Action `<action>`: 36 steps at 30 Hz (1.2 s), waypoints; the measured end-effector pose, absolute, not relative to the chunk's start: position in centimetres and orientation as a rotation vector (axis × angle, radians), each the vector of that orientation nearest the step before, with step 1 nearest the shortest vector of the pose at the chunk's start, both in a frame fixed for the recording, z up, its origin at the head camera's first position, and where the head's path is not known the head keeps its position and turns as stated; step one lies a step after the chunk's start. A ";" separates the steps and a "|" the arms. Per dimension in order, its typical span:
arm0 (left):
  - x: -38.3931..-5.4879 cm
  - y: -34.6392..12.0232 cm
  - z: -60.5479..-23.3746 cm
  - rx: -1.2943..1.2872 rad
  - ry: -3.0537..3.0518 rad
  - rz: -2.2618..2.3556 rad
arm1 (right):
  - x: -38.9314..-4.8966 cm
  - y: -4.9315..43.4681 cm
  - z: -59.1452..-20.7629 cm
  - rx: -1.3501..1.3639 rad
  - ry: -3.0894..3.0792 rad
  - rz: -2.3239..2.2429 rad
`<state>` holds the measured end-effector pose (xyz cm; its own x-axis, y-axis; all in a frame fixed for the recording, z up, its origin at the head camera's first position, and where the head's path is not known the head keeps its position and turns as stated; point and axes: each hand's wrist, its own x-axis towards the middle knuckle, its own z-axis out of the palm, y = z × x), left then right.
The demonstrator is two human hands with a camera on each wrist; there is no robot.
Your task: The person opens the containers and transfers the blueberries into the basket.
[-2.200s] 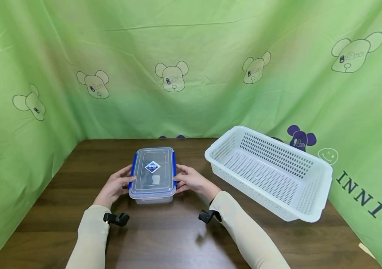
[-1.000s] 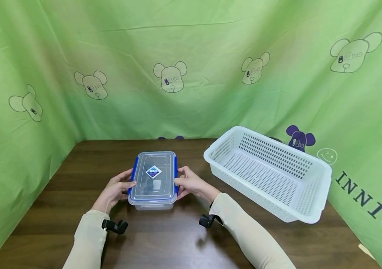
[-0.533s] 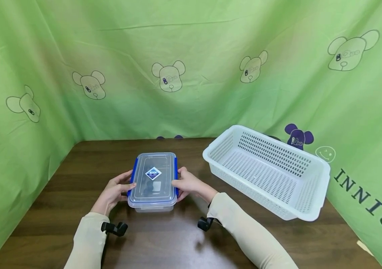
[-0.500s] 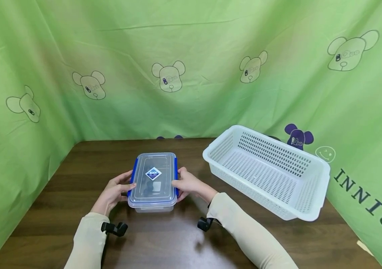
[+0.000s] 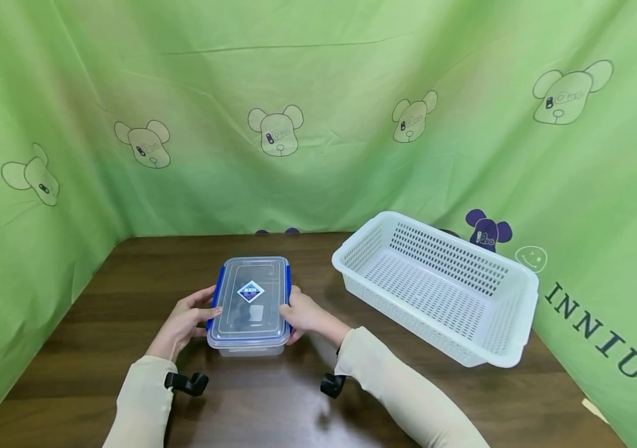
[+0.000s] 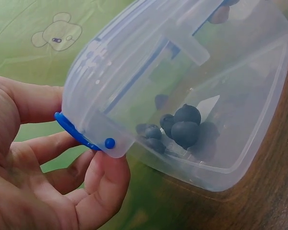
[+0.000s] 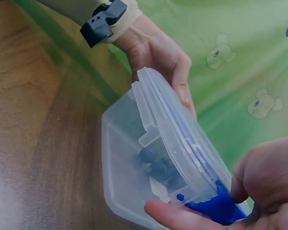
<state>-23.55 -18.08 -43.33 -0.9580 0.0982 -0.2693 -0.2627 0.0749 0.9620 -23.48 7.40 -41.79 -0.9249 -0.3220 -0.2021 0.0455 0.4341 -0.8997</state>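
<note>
Clear plastic box (image 5: 248,311), left of the basket (image 5: 432,287)! Left hand (image 5: 180,322) and right hand (image 5: 305,314) pinch its sides between fingers and thumbs, right thumb creeping further over, likely firming the hold.

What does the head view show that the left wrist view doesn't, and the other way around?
Only the head view shows the white basket and diamond label. Only the left wrist view shows dark round items inside the clear lidded box. Both show that box, the left hand holding it, brown table and green cloth.
</note>
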 end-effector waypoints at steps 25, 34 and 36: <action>-23.4 -18.1 -43.1 -0.176 2.113 1.957 | -22.9 6.5 -42.0 -0.224 2.499 -1.404; -23.4 -18.1 -43.3 -0.172 2.127 1.937 | -23.2 8.0 -42.5 -0.235 2.270 -1.624; -23.4 -18.1 -43.4 -0.174 2.127 1.942 | -23.3 8.5 -42.8 -0.226 2.170 -1.709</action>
